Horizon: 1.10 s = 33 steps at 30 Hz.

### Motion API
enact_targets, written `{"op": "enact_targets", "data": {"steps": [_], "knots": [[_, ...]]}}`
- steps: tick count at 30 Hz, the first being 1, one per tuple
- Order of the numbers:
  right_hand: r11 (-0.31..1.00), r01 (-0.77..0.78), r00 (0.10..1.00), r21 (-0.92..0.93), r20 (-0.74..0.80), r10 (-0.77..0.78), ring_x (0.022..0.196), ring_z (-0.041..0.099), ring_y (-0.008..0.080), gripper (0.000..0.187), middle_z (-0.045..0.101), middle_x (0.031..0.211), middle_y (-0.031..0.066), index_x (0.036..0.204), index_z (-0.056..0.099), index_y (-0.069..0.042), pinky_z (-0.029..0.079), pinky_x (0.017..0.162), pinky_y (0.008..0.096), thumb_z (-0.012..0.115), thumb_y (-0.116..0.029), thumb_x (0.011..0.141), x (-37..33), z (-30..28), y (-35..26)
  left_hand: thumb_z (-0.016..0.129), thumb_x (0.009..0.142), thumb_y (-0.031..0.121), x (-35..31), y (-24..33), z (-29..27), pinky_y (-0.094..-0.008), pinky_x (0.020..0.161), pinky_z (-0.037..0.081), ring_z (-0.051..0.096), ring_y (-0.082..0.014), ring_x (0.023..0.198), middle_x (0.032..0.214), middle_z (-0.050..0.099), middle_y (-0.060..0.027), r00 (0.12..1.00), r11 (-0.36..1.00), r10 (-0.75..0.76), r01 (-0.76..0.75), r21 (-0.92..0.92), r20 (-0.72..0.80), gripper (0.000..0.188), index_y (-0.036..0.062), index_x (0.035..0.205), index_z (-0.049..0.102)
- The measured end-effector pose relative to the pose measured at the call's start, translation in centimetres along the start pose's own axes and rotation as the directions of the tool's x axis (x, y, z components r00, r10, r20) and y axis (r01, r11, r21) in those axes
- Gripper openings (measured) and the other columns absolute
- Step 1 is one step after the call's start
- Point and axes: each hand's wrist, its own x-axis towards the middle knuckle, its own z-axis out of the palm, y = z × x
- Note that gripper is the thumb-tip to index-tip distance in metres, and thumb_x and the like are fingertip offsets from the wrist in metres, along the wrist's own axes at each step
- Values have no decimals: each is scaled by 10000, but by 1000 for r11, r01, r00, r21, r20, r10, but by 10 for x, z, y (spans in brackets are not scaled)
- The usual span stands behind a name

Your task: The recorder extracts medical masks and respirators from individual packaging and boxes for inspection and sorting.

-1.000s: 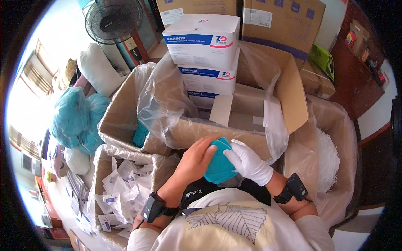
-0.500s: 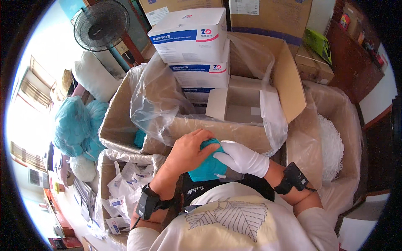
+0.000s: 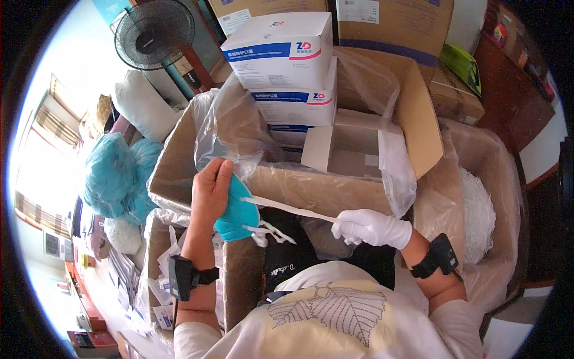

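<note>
Bare left grip (image 3: pixel 210 186), pinching, gloved right grip (image 3: pixel 372 228), clenched

Packing workshop, by the look: stacked white cartons (image 3: pixel 278 54), plastic-lined cardboard boxes (image 3: pixel 317 184), bulging teal bags (image 3: pixel 110 173).

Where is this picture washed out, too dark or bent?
Head view: glare washes out the bright window with striped curtains at left; head view: the reddish-brown wooden cabinet at right looks dim, and the corners are black; head view: fisheye distortion bends edges near the rim; head view: the turquoise fabric face mask and stretched white strap look reasonably clear.
</note>
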Motion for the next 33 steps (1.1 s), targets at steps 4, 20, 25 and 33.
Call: {"op": "enact_targets", "data": {"steps": [4, 20, 25, 33], "knots": [[984, -118, 982, -134, -166, 95, 556, 459, 63, 206, 496, 629, -12, 864, 585, -60, 403, 522, 215, 440, -203, 895, 2, 0, -21, 554, 831, 249, -14, -8, 10, -263, 650, 442, 549, -119, 680, 707, 605, -57, 945, 999, 10, 6, -48, 327, 214, 45, 846, 617], [971, 10, 991, -240, -129, -42, 571, 579, 233, 241, 583, 682, 131, 896, 554, -29, 456, 545, 333, 456, -249, 885, 20, 39, -21, 510, 836, 262, -69, 21, 62, -367, 576, 461, 573, -322, 710, 800, 584, -149, 749, 922, 319, -387, -8, 581, 224, 68, 931, 570], [930, 94, 967, -355, 255, 0, 634, 515, 159, 304, 565, 688, 116, 863, 555, -10, 430, 618, 325, 448, -293, 892, 1, 34, -20, 488, 838, 342, -79, 15, 51, -421, 533, 424, 532, -359, 639, 677, 535, -139, 439, 900, 380, -378, -216, 814, 323, 49, 703, 502], [922, -125, 914, -365, 320, 251, 695, 551, 190, 347, 589, 762, 124, 952, 552, -15, 441, 667, 311, 414, -329, 904, -44, 19, -51, 490, 844, 287, -78, 22, 19, -410, 510, 422, 519, -336, 613, 654, 503, -115, 389, 858, 472, -407, -313, 791, 305, 40, 666, 487]]}}
